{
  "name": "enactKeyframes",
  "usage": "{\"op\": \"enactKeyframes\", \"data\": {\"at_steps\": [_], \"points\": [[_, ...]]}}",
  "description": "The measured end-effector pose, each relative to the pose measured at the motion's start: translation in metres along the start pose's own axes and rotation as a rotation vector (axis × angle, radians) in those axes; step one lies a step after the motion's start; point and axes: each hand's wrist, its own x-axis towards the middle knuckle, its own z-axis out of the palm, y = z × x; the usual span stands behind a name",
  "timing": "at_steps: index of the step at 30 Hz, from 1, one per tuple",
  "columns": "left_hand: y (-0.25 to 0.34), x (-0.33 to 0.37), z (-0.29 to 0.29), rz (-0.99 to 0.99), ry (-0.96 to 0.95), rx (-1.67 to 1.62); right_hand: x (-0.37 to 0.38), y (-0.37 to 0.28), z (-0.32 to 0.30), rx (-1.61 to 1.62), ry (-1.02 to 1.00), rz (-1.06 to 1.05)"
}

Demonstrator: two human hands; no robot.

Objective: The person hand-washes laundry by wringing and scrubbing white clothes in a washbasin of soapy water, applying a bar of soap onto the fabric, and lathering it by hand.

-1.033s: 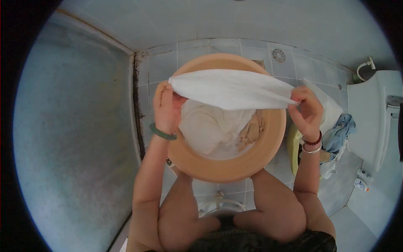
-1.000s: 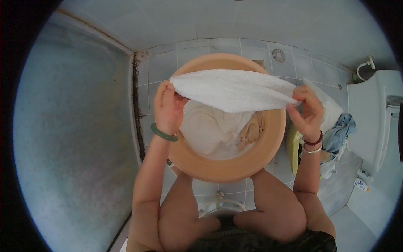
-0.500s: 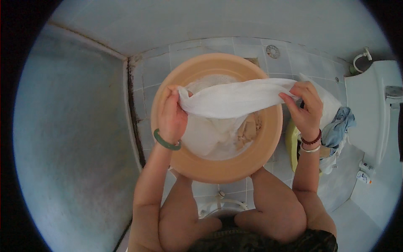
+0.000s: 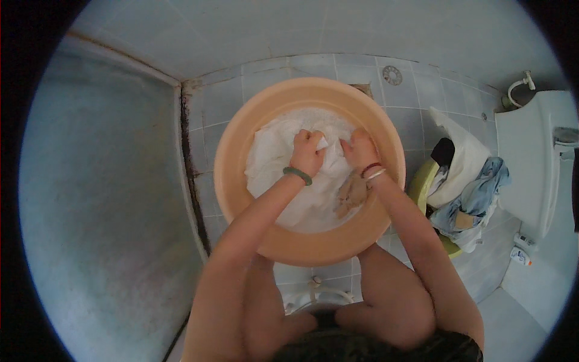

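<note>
While the left hand [image 4: 308,154] is gripping white cloth [image 4: 333,158] in curled fingers, the right hand [image 4: 362,151] is resting partly curled beside it, its hold impossible to tell; the cloth is lying bunched inside the orange basin [image 4: 231,163], near a tan cloth [image 4: 351,194].

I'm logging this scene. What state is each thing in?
Orange basin: holding cloudy water
Left hand: curled, gripping white cloth
Right hand: in basin, grip unclear
White cloth: crumpled, wet-looking
Tan cloth: crumpled, in basin
Yellow container: heaped with clothes
Blue garment: crumpled, on top
Bottles: caps unclear
</note>
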Motion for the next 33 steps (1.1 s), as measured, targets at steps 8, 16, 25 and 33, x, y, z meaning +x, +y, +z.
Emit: {"op": "enactKeyframes", "data": {"at_steps": [8,16,25,33], "points": [[-0.034,0.016,0.035,-0.125,-0.325,0.416,0.02,-0.016,0.026,-0.119,-0.343,-0.006],[-0.042,-0.002,0.007,-0.968,-0.109,-1.296,-0.052,-0.139,-0.049,0.713,0.134,-0.264],[0.05,-0.015,-0.036,-1.126,-0.255,-1.607,-0.057,-0.118,-0.046,0.316,0.16,-0.197],[0.016,0.006,-0.051,-0.632,-0.382,-0.363,-0.017,-0.066,-0.042,0.304,0.105,-0.02]]}}
